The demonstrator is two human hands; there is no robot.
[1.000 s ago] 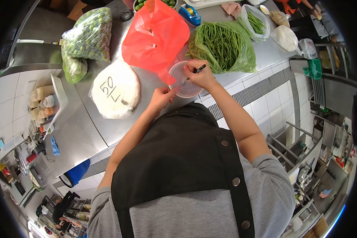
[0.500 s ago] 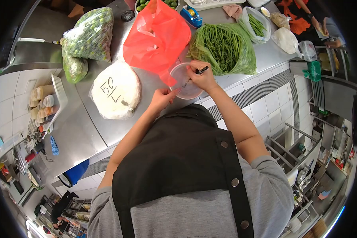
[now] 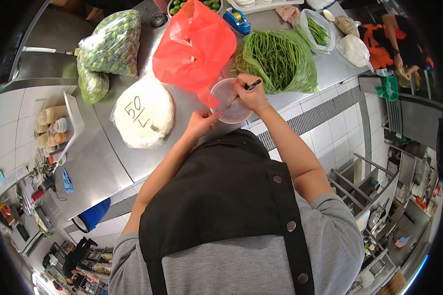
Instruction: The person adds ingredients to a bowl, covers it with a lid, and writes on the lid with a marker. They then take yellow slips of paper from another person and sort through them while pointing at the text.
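Note:
A round, clear plastic lid [image 3: 235, 114] lies on the steel table near its front edge, with dark handwriting on it. My right hand [image 3: 251, 97] grips a black marker [image 3: 254, 84] over the lid's right side; the tip is hidden by the fingers. Closed at the lid's left rim is my left hand [image 3: 203, 124], thumb and fingers pinching the edge. A red plastic bag [image 3: 194, 46] lies just beyond, its lower corner reaching the lid. To the left sits a white, round bagged stack [image 3: 142, 115] marked "50 L". Green long beans [image 3: 275, 56] fill an open bag at the right.
Bagged green vegetables [image 3: 110, 44] lie at the back left. A tape dispenser [image 3: 237, 21] and a bowl of small green fruit [image 3: 211, 5] stand behind. Another person's hands [image 3: 402, 69] work at far right. A white basket of tubs [image 3: 70, 123] is at left.
My right hand has shifted very slightly over the lid, and more handwriting shows. At far right, the other person has moved further into view. My left hand stays in place.

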